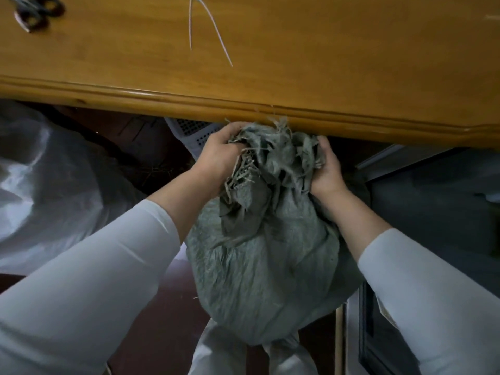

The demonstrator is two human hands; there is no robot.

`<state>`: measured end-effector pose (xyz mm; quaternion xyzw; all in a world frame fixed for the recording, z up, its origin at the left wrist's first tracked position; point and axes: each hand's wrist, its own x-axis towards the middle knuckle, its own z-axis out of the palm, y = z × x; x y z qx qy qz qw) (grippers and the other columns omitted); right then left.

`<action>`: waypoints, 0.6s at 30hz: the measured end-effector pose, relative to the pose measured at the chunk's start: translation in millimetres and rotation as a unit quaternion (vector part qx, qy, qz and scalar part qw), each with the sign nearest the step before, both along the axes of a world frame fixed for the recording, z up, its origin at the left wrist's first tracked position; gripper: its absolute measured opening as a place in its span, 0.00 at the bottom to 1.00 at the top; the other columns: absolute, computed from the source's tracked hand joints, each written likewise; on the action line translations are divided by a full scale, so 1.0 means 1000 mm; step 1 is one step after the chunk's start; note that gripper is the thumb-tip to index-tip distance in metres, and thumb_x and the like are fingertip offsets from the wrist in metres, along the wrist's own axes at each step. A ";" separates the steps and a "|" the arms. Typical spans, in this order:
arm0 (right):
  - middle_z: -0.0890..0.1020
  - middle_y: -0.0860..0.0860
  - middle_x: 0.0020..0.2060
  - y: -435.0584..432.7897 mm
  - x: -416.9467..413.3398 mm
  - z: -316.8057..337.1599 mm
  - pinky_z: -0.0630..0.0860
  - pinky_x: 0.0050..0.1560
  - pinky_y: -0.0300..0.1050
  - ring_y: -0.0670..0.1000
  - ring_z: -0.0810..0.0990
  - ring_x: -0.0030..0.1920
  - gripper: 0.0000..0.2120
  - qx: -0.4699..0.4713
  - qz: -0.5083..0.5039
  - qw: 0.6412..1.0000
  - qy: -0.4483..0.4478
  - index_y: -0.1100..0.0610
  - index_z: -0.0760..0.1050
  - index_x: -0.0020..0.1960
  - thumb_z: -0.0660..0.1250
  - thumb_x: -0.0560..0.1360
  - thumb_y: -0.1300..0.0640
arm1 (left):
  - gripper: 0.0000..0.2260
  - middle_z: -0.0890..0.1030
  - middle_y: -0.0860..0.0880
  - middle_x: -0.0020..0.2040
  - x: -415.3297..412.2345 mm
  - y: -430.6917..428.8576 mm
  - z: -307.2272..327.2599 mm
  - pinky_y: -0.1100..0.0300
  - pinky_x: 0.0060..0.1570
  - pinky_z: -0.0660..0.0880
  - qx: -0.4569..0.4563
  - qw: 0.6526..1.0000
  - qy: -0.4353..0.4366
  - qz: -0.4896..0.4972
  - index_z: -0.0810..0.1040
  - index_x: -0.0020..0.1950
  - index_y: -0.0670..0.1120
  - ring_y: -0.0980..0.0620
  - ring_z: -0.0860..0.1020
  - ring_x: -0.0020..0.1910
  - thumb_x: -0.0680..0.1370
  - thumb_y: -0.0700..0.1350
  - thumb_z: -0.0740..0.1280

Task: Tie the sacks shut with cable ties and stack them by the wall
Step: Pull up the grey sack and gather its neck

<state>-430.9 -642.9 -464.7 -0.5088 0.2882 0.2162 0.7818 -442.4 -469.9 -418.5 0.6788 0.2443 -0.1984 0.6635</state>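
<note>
Closest to me the grey-green sack (259,266) stands on the floor just below the table (270,77) edge, its body round and full; what fills it is hidden. The weave looks soft and crinkly, likely slick, with a frayed rim, so I'd take it at the neck just under the bunched mouth, never by the loose strands. My left hand (219,155) and right hand (327,169) both clench that gathered mouth from opposite sides. A white sack (40,171) slumps to the left, contents unseen. Farther off on the tabletop lie two cable ties (213,31), untouched, and scissors (35,12).
</note>
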 end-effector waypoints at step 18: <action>0.78 0.51 0.56 0.030 -0.028 0.011 0.69 0.53 0.33 0.45 0.74 0.55 0.21 -0.264 0.103 0.952 -0.118 0.61 0.73 0.62 0.71 0.71 0.65 | 0.13 0.78 0.45 0.43 -0.003 -0.010 0.008 0.59 0.42 0.75 -0.308 0.946 0.088 0.052 0.74 0.48 0.40 0.47 0.77 0.41 0.74 0.45 0.54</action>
